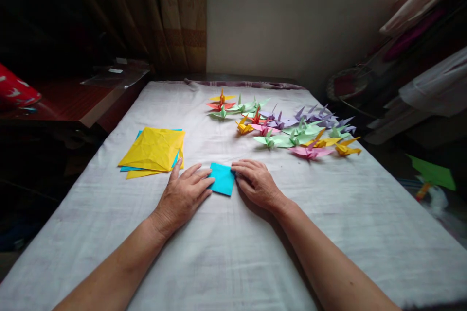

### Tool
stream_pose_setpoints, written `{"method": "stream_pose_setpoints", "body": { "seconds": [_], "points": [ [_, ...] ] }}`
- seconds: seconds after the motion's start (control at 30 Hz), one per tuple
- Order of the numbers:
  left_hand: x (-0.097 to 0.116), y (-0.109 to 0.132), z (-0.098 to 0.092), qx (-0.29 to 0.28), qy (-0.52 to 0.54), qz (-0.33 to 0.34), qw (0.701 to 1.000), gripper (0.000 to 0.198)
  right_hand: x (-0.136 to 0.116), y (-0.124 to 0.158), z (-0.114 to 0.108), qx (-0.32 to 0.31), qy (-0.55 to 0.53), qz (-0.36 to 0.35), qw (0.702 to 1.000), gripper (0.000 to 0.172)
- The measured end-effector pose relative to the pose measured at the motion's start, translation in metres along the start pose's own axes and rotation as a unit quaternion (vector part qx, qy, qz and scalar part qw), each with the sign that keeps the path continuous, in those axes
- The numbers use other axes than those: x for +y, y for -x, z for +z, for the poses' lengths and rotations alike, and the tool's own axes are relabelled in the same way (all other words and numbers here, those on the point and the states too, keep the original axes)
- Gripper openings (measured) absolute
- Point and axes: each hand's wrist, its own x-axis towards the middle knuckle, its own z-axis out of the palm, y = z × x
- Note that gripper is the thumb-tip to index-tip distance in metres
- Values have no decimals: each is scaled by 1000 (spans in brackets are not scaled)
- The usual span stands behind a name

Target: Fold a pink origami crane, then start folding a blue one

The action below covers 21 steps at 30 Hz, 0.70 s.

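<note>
A small folded square of blue paper [222,179] lies flat on the white cloth between my hands. My left hand [188,189] rests palm down with its fingers spread and its thumb pointing up and away; its fingertips touch the left edge of the blue paper. From the other side my right hand [258,182] meets the paper's right edge, its bent fingers close together at the upper right corner and its thumb lower down. Just beyond my left hand lies a stack of yellow paper [155,150], with blue sheets showing between the yellow ones.
Several folded paper cranes [270,141] in green, purple, pink, red and yellow stand at the far right of the cloth-covered table [226,262]. A brown side table [91,107] with a clear plastic bag [120,75] stands at left. Clothes [438,82] hang at right.
</note>
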Motion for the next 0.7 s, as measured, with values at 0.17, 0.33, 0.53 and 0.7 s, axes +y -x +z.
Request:
{"method": "stream_pose_setpoints", "body": {
  "seconds": [0.17,0.33,0.53,0.7],
  "points": [
    [-8,1,2,11,12,14,1000,25,-4,2,-2,-4,-30,-7,1000,30],
    [-12,2,2,24,3,11,1000,30,-6,3,-3,10,-33,-14,999,20],
    [2,0,-4,15,46,-21,999,25,-11,5,-3,-10,-8,-35,999,15],
    [11,1,-6,9,38,-19,999,28,-21,5,-3,-29,-3,-47,998,13]
  ]
}}
